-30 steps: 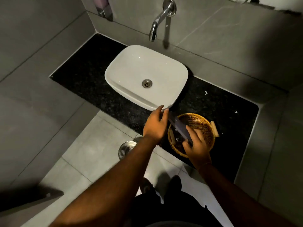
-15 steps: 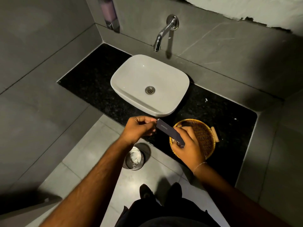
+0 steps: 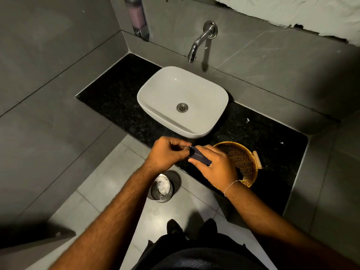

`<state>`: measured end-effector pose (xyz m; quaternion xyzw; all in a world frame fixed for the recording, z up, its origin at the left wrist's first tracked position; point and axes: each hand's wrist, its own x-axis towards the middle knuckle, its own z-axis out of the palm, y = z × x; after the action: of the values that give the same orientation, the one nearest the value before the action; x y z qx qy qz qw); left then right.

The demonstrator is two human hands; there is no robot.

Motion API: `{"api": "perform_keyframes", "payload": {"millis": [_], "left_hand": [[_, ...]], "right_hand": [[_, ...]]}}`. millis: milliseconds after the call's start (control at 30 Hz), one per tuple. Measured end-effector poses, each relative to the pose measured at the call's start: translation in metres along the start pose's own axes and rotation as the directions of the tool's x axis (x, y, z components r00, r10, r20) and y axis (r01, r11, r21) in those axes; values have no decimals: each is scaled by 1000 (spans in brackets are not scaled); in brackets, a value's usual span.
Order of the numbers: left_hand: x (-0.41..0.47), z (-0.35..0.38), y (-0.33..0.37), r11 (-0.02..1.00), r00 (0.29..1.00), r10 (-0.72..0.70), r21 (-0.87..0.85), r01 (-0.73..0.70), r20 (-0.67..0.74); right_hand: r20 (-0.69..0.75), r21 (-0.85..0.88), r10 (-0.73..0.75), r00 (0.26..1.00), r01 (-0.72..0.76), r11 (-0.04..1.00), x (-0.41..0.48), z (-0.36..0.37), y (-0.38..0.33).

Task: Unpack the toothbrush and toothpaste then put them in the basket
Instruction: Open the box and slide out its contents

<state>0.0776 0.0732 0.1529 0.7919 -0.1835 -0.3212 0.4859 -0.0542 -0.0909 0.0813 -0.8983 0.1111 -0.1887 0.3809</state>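
A small dark blue dental kit box is held over the front edge of the black counter. My right hand grips its body from the right. My left hand pinches the box's left end, where a flap looks lifted. The toothbrush and toothpaste are hidden inside the box. A round woven basket sits on the counter just right of my hands, partly covered by my right hand.
A white basin sits on the black counter under a chrome wall tap. A small wooden piece lies by the basket's right rim. A metal bin stands on the floor below my left wrist. A soap dispenser hangs on the wall.
The box came out of the basket toward me and levelled out. My left hand closed onto its left end. The camera tilted up slightly.
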Motion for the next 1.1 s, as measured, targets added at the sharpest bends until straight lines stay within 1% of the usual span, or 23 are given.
{"api": "perform_keyframes", "payload": {"millis": [100, 200, 300, 533, 600, 700, 767, 867, 933, 1033, 1100], "left_hand": [[-3, 0, 2, 998, 1000, 2, -56, -3, -15], [-7, -1, 2, 998, 1000, 1, -63, -2, -30], [-9, -1, 4, 1000, 1000, 3, -9, -3, -18], [-9, 0, 5, 992, 995, -21, 125, 9, 97], [-9, 2, 2, 991, 993, -17, 134, 2, 114], [-11, 5, -1, 991, 996, -15, 135, 3, 84], [-12, 5, -4, 991, 998, -7, 133, -1, 55], [-16, 5, -5, 998, 999, 18, 67, -20, 29], [-19, 5, -2, 1000, 999, 27, -9, -27, 28], [-24, 4, 0, 989, 1000, -13, -148, 15, 14], [-26, 4, -2, 972, 999, -37, -229, 44, 32]], "right_hand": [[6, -15, -28, 1000, 28, 999, 3, -6, -4], [28, -55, -47, 998, 49, 997, 4, -10, -6], [45, -66, -51, 998, 54, 996, 2, -11, -6], [75, -147, -104, 992, 114, 982, -8, -8, 0], [85, -155, -114, 990, 126, 980, -10, -7, 1], [107, -164, -128, 986, 144, 976, -12, -6, 2], [118, -135, -108, 987, 124, 983, -13, -7, 0], [128, -89, -91, 988, 103, 991, -11, -10, -4], [127, -77, -82, 989, 92, 993, -9, -12, -7], [103, -48, -71, 992, 76, 996, -4, -13, -10], [86, -30, -70, 994, 73, 997, -2, -12, -9]]}}
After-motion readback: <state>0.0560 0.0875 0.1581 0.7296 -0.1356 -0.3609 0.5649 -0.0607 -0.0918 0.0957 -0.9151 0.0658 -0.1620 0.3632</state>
